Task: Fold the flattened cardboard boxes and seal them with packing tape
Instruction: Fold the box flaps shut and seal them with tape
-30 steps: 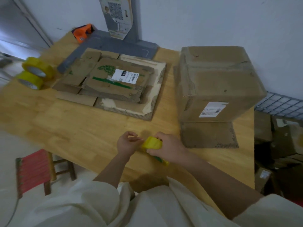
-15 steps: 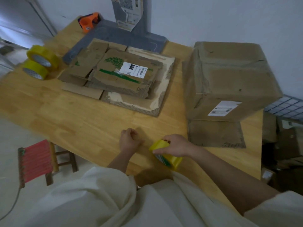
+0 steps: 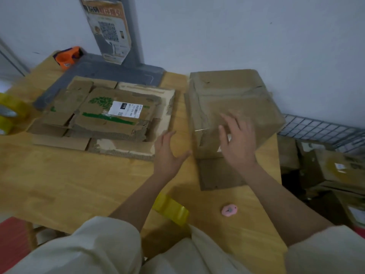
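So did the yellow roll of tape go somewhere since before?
Yes. The right hand let go; the yellow roll of tape now lies at the wooden table's near edge, hands reaching toward the brown cardboard box.

Plain pale wall (image 3: 256,32) ran behind the wooden table (image 3: 59,184), which filled most of the view; light was dim & even, w/ a bluish cast. A grey post (image 3: 136,36) stood at the far edge on a grey base plate (image 3: 110,72), w/ a printed poster (image 3: 107,30) stuck to it. Far right: wire grid rack (image 3: 320,129) w/ a dark heap of cartons (image 3: 325,175) beneath. Near left: red stool (image 3: 13,240) on pale floor (image 3: 49,232).
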